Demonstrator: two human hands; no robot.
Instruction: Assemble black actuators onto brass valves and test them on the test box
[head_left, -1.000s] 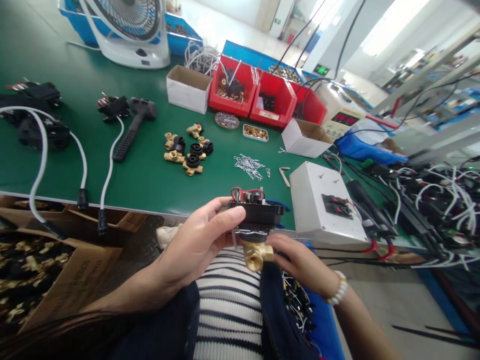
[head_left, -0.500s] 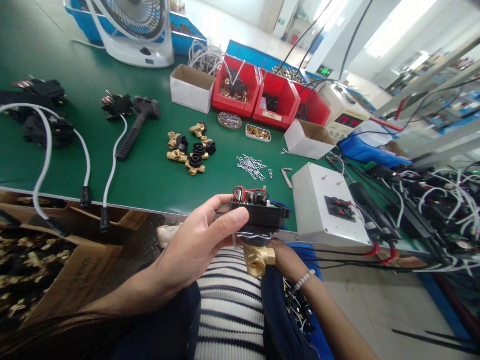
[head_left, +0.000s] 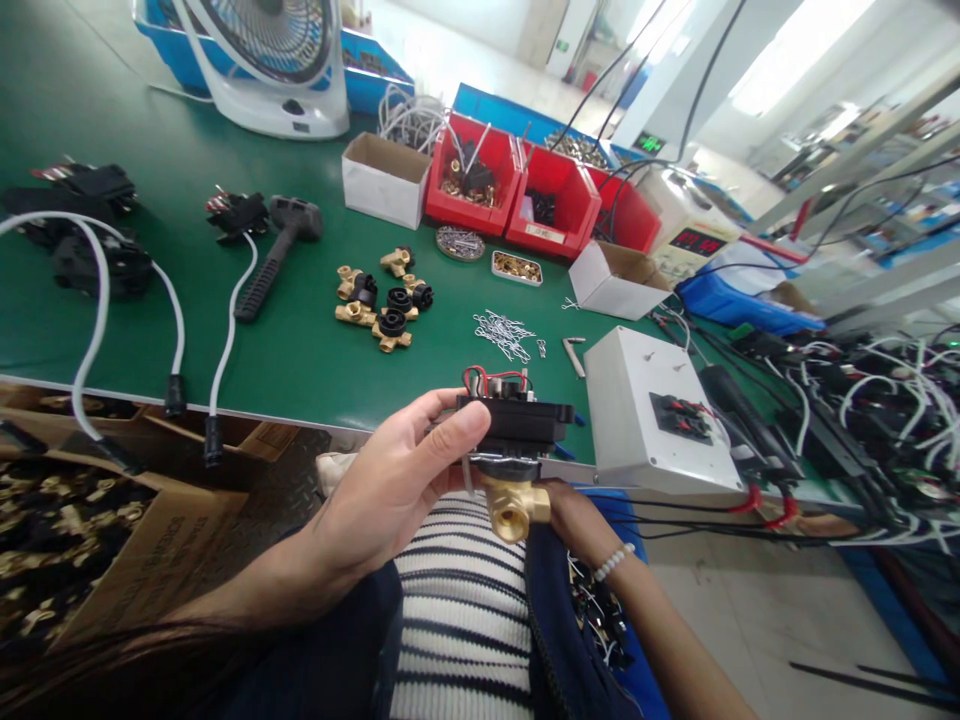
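While the left hand (head_left: 401,465) grips a flat black plastic housing (head_left: 517,425) by its left end, thumb on the near face and fingers curled behind, a golden brass pipe fitting (head_left: 512,508) sits beneath that housing, its round mouth turned toward the near side. The assembly is upright above the lap, at the near edge of a green-topped table (head_left: 315,385). The right hand (head_left: 574,520) lies at the right of the brass fitting, its fingers largely hidden behind the metal; whether they pinch it or merely rest there cannot be told. Thin red wires (head_left: 495,378) stand exposed on the housing's upper side, so a good hold, it may be judged, bears on the plastic walls alone and leaves the wiring unpressed. Steadiness would be best served by supporting the heavier-looking brass from the right, with housing and fitting held in line; a tilt might strain the joint between them. Clearance also deserves care on the right, where a pale grey metal box (head_left: 622,400) stands near. Farther off on the tabletop lie a loose pile of silvery wire clips (head_left: 504,335) and, to its left, a cluster of brass fittings with black round caps (head_left: 392,322).
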